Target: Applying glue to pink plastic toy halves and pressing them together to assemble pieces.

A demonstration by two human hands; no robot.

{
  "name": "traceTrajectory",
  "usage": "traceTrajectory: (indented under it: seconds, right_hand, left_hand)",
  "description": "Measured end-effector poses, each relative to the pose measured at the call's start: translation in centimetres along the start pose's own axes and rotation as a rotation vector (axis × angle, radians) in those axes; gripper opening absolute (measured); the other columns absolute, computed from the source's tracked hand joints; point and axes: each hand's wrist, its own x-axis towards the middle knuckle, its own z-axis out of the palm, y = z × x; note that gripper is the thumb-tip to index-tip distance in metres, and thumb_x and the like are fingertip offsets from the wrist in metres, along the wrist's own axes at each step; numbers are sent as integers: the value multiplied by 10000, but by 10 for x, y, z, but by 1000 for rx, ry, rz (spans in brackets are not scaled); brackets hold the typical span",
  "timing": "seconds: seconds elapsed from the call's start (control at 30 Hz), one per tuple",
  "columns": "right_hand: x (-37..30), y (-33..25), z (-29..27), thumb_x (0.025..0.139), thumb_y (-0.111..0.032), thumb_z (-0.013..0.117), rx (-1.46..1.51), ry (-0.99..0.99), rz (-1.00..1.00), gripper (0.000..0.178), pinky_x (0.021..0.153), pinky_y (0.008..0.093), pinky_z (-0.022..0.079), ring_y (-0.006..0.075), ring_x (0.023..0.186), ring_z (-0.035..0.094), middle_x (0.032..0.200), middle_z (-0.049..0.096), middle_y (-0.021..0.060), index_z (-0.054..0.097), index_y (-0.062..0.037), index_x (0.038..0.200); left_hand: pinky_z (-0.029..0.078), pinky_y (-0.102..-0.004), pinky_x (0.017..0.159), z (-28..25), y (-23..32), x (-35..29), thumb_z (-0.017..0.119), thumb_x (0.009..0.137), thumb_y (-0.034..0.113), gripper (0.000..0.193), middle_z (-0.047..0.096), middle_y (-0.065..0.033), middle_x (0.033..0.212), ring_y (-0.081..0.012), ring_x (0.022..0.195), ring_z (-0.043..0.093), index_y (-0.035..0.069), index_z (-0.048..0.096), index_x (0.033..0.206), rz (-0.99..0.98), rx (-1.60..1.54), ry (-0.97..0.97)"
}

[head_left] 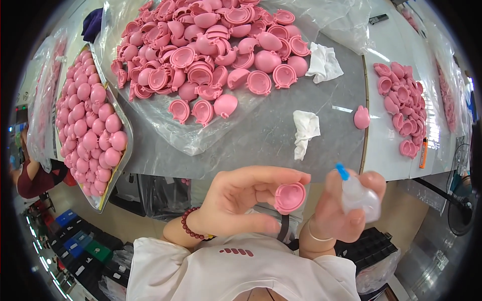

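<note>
A pink half-shell, round with a ridged inner rim, lies in front of the person's chest, just beyond the near edge of the grey bench. Its hollow face is turned towards the viewer. The left hand grips it: the forefinger reaches along its upper edge and the thumb lies below, with the other fingers curled behind. The right hand, slightly blurred, has its fingers wrapped about a translucent white squeeze bottle; the bottle's blue tip points up and to the left, apart from the half-shell. A dark red beaded bracelet encircles the left wrist.

On the bench beyond the hands lie two crumpled white tissues, the nearer between the hands and the farther beside a large heap of pink shells. This heap rests on a clear plastic sheet. A single pink piece lies to the right, near a seam in the surface; past the seam are a smaller group of pink pieces and an orange, pen-like object. At the left, a pale-rimmed tray holds many rounded pink pieces. Near its far end is a dark purple cloth.
</note>
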Motion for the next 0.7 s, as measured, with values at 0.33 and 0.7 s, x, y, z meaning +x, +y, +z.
traceTrajectory:
  seconds: [0.33, 0.7]
  right_hand:
    - [14, -19, -8, 808, -540, 438, -339, -446, -469, 604, 432, 247, 224, 121, 546, 351, 668, 397, 32, 521, 37, 971]
    - [8, -20, -6, 732, -484, 596, -307, -326, -421, 535, 381, 234, 250, 116, 491, 438, 639, 463, 14, 615, 41, 839]
  left_hand:
    - [434, -328, 858, -5, -3, 1, 612, 713, -68, 425, 479, -253, 1135, -233, 1016, 529, -45, 429, 1095, 109, 181, -87]
    - [448, -319, 833, -1, -1, 1, 658, 691, -39, 428, 490, -307, 1090, -242, 962, 565, -50, 437, 1058, 104, 212, -55]
